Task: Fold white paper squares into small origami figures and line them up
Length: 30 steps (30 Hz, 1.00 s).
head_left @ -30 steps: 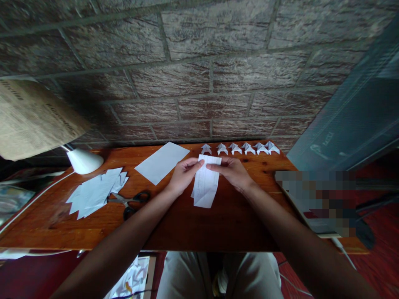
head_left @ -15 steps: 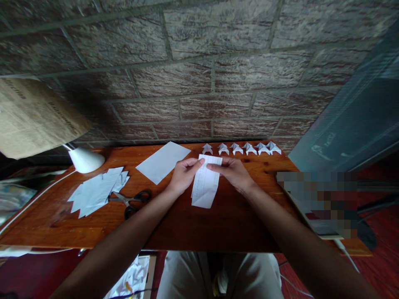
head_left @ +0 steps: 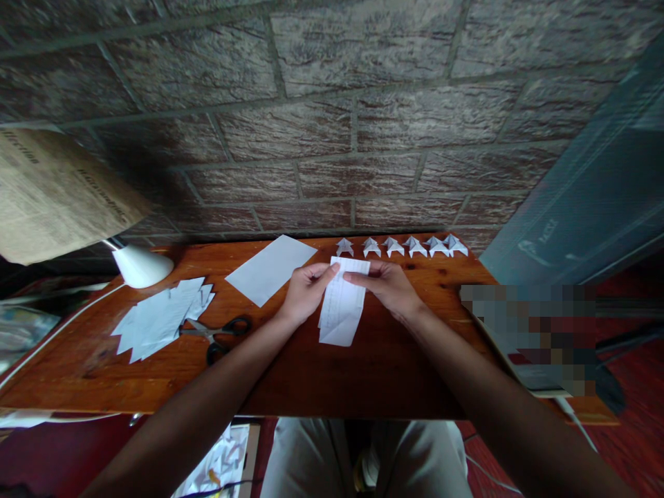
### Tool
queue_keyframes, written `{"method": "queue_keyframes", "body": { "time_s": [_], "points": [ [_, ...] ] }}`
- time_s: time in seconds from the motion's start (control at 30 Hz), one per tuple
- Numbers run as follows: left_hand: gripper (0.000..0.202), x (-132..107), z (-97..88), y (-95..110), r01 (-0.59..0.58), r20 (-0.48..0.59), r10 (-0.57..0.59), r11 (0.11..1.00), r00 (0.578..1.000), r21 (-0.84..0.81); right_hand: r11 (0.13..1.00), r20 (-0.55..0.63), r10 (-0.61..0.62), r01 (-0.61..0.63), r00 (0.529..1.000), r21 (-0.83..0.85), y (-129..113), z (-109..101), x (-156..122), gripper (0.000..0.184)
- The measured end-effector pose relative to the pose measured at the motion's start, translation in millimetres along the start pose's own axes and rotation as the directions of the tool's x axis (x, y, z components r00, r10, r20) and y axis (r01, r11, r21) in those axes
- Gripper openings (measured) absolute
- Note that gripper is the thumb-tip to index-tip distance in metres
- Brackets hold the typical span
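A folded sheet of white paper [head_left: 342, 304] with faint lines of writing hangs between my hands above the table. My left hand [head_left: 307, 292] pinches its upper left edge, thumb on the front. On the other side, my right hand [head_left: 391, 287] grips the upper right part with its thumb pressed across the front; the fingers behind are partly hidden. The paper's lower end flares, with a diagonal crease and a second layer showing at the left. Beyond it, several folded paper figures [head_left: 394, 247] stand in a row along the wall.
A plain white sheet [head_left: 270, 270] lies left of my hands. Scissors [head_left: 218, 334] with black handles rest beside a stack of paper pieces [head_left: 160, 321]. A lamp [head_left: 141, 266] stands at the far left of the wooden table [head_left: 394, 380]. A blurred-out flat object [head_left: 529, 339] is at right.
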<state>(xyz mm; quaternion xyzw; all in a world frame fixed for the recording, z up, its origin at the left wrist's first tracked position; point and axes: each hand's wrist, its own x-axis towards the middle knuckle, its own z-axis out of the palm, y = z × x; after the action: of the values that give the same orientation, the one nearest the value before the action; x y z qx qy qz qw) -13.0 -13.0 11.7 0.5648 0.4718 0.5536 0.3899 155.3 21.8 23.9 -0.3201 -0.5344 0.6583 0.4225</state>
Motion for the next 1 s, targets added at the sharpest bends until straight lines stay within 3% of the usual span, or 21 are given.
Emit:
{"method": "queue_keyframes", "body": {
  "time_s": [0.47, 1.0],
  "points": [
    [0.037, -0.1, -0.4, 0.5, -0.034, -0.018, 0.035, 0.998, 0.999, 0.046, 1.000, 0.009, -0.010, 0.010, 1.000, -0.010, -1.3, 0.5, -1.0, 0.032],
    [0.030, 1.5, 0.0, -5.8, -0.042, -0.046, 0.042, 0.999, 0.998, -0.012, 1.000, 0.011, -0.003, 0.003, 1.000, 0.006, 0.3, -1.0, -0.1, 0.031]
  ]
}}
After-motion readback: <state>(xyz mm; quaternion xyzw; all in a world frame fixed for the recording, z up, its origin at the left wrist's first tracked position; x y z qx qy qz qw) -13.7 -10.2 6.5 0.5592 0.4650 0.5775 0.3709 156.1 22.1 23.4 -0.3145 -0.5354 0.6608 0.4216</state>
